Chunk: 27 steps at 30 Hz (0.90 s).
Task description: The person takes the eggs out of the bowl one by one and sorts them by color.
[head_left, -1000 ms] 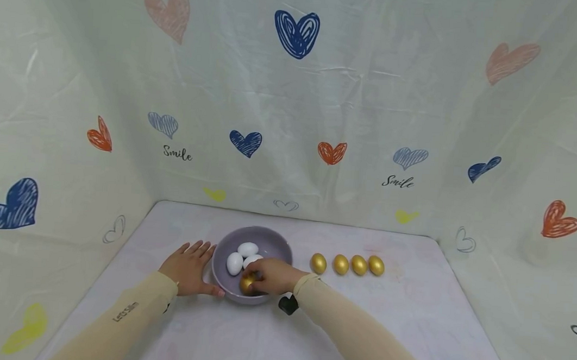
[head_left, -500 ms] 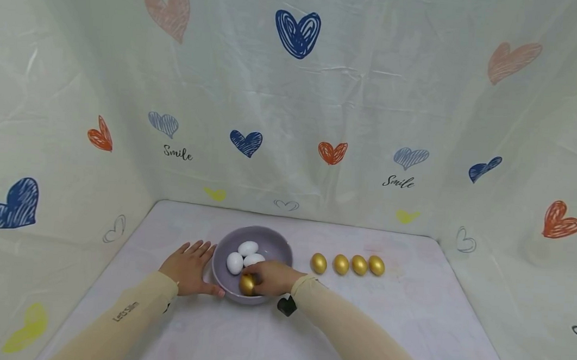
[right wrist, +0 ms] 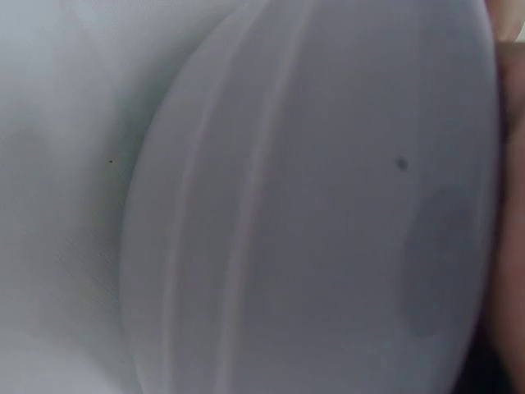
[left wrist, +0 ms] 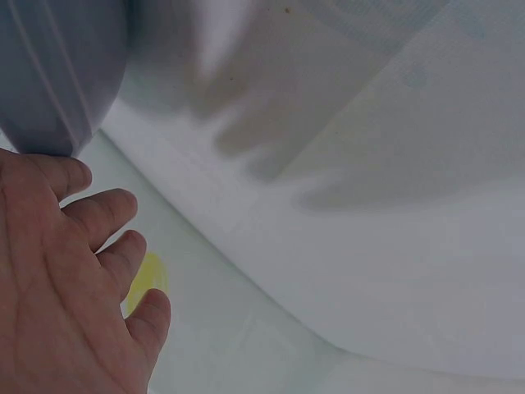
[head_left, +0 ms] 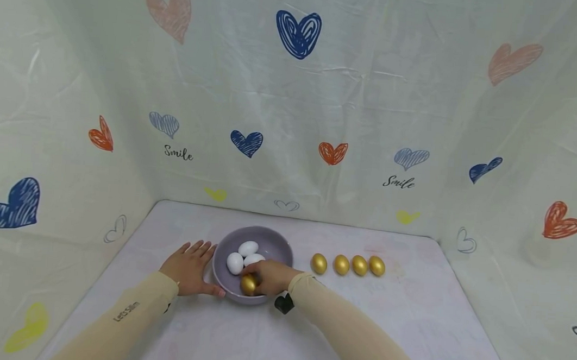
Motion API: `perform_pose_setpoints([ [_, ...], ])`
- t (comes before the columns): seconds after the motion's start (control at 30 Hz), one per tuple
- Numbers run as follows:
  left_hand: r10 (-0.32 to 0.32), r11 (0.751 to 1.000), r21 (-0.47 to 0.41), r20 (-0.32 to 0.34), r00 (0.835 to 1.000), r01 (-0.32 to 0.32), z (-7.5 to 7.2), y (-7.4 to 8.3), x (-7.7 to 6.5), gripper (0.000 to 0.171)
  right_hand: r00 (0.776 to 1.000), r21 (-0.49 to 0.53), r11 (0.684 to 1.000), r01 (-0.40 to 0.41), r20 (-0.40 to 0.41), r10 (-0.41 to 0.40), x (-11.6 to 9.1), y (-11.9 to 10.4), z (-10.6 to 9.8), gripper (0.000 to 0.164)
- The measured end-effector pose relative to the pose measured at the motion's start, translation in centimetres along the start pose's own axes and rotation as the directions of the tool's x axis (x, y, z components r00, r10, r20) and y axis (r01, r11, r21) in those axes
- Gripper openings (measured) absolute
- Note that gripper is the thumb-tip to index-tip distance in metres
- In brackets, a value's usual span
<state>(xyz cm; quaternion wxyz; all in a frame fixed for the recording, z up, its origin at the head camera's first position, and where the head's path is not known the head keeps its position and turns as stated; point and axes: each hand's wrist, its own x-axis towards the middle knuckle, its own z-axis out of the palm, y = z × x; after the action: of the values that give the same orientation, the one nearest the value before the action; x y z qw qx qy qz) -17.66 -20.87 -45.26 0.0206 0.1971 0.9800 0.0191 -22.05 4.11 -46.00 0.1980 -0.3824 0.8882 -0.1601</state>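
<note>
A purple bowl (head_left: 279, 246) stands on the white table, with three white eggs (head_left: 235, 263) grouped inside it. Reaching over the bowl's near right side, my right hand (head_left: 276, 277) holds a golden egg (head_left: 248, 284) low in the bowl between thumb and fingers. Part of that egg is hidden by the hand. My left hand (head_left: 191, 270) lies spread at the bowl's left, its fingers straight and its thumb tip at the near rim. In the left wrist view, a finger of the left hand (left wrist: 57, 263) meets the bowl's outer wall (left wrist: 61, 74).
Several golden eggs (head_left: 341, 265) lie in a row on the table (head_left: 408, 317), right of the bowl. A pale curtain (head_left: 361, 107) printed with hearts hangs behind and at both sides. A small black device (head_left: 284, 304) sits under the right wrist.
My right hand and the golden egg shift only slightly within the bowl, and more of the egg shows between the fingers. The left hand and the row of golden eggs stay put.
</note>
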Motion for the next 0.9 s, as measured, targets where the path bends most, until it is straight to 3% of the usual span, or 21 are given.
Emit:
perform_pose_setpoints([
  [0.5,0.012,1.000,-0.001,-0.030,0.999,-0.012,0.4,-0.3,0.1,0.123,0.998,0.027,0.999,0.038,-0.054,-0.036,-0.1,0.6,0.0,0.054],
  [0.77,0.011,1.000,0.002,-0.009,1.000,-0.011,0.0,-0.1,0.0,0.123,0.995,0.133,0.989,0.063,-0.085,-0.052,-0.5,1.0,-0.3,0.057],
  [0.9,0.010,1.000,-0.001,-0.008,1.000,-0.010,0.0,0.0,0.0,0.123,0.990,0.227,0.969,0.094,-0.124,-0.066,-1.0,1.2,-0.6,0.059],
])
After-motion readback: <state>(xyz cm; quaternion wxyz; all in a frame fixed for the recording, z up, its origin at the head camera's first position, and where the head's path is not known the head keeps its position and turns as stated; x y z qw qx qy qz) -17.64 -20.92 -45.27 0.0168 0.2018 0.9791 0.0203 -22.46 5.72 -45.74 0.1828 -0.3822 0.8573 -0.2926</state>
